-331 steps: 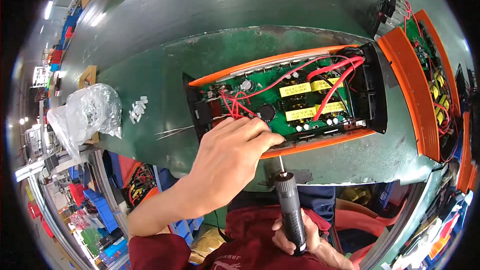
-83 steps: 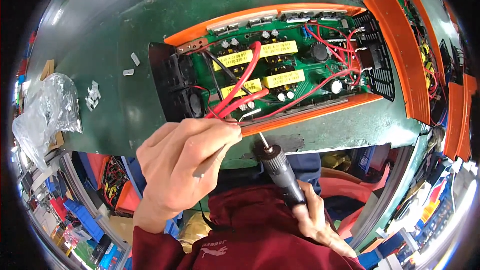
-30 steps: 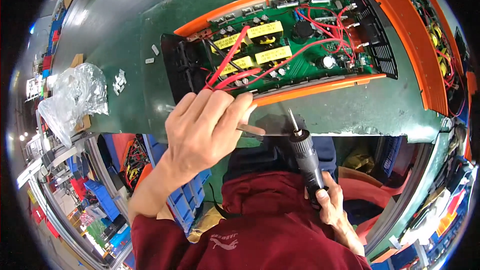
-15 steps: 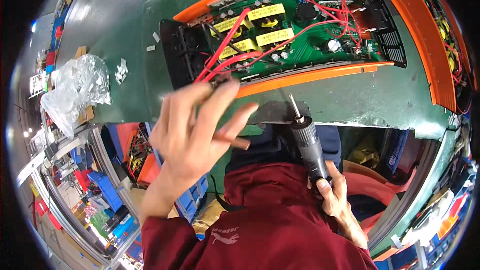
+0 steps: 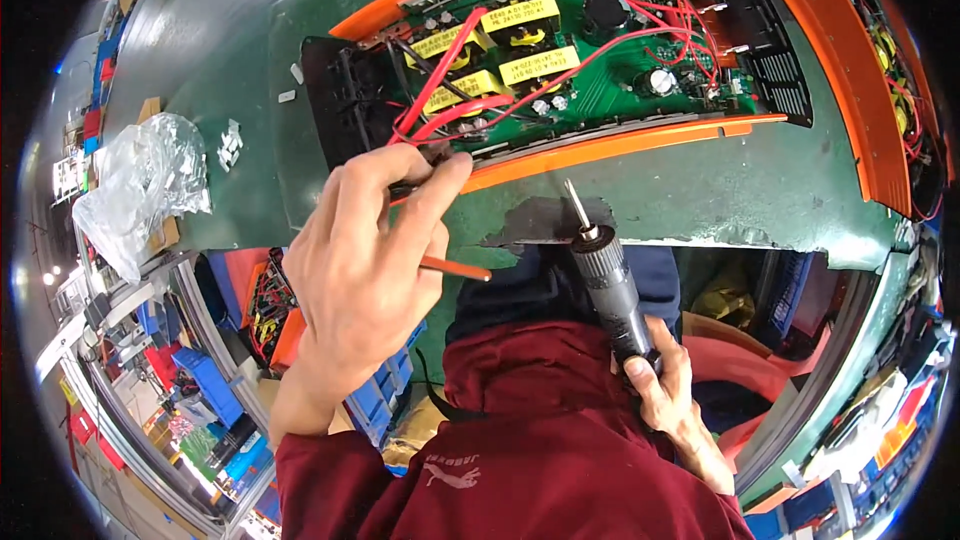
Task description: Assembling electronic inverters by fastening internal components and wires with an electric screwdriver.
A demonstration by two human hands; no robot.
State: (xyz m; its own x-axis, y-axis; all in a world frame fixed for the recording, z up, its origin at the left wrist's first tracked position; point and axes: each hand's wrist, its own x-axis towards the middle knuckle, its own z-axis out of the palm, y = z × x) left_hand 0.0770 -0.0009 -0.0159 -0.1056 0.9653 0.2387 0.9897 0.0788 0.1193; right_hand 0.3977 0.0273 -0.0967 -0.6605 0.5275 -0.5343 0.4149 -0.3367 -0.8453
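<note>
A black electric screwdriver (image 5: 610,290) is gripped in my right hand (image 5: 668,380), its metal bit pointing up and away over the bench edge. My left hand (image 5: 370,260) has its fingertips at the near left corner of an open orange-sided power unit; what they touch there is hidden. Out of the same hand sticks a thin reddish-brown rod (image 5: 458,268), held under the curled fingers. Inside the unit lie a green circuit board (image 5: 610,90), yellow-wrapped transformers (image 5: 520,15) and red cables (image 5: 440,75). Its black end panel (image 5: 340,105) stands at the left.
Along the right of the green bench (image 5: 250,180) lies another orange housing (image 5: 835,70) with wires and parts. A clear plastic bag (image 5: 145,190) sits at the left, beside small white pieces (image 5: 230,145). Blue bins (image 5: 210,385) stand below at left.
My left hand has come down and its fingers have closed in at the unit's corner. The screwdriver has shifted slightly left, still in my right hand.
</note>
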